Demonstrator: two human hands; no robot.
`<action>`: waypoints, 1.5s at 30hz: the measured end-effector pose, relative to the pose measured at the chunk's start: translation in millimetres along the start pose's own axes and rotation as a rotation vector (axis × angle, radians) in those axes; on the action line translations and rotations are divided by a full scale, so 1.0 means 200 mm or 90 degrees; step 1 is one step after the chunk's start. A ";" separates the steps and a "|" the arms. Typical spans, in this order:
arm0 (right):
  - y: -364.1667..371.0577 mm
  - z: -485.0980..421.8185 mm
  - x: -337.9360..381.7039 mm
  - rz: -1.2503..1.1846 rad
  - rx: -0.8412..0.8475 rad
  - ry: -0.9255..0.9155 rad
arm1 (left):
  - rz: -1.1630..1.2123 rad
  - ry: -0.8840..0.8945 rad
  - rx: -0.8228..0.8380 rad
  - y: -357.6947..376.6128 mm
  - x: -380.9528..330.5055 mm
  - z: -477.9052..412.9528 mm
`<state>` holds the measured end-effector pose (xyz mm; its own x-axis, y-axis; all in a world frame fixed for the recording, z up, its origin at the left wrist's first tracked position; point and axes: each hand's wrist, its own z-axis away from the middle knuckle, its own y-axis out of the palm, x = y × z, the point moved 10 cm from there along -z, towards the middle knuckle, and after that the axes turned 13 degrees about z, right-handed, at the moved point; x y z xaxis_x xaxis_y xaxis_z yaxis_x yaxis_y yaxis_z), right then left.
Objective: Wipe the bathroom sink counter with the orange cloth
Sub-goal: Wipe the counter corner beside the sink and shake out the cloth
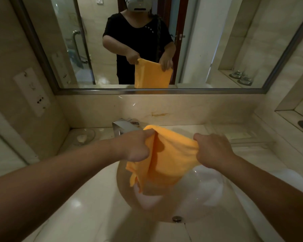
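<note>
An orange cloth (166,159) hangs stretched between both hands above the round white sink basin (199,194). My left hand (135,145) grips its upper left corner with curled fingers. My right hand (213,149) grips the upper right edge. The cloth droops in folds toward the basin and does not touch the pale marble counter (80,212). The cloth's far corner hides part of the chrome faucet (122,126).
A glass soap dish with a white soap (83,137) sits at the back left of the counter. A clear tray (241,137) lies at the back right. The large mirror (199,49) fills the wall above; a wall socket panel (31,91) is on the left.
</note>
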<state>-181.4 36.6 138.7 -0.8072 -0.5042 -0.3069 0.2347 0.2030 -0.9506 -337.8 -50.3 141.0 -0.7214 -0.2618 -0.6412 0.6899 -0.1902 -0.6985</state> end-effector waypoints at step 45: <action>-0.14 -0.19 0.42 -0.722 0.224 -0.114 | 0.189 0.236 -0.097 -0.54 -0.18 0.32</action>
<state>-277.2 20.5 141.7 -0.5696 -0.3636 0.7371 -0.4027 -0.6584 -0.6359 -382.4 -81.2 260.6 -0.4876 0.0762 -0.8697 0.8718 -0.0106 -0.4897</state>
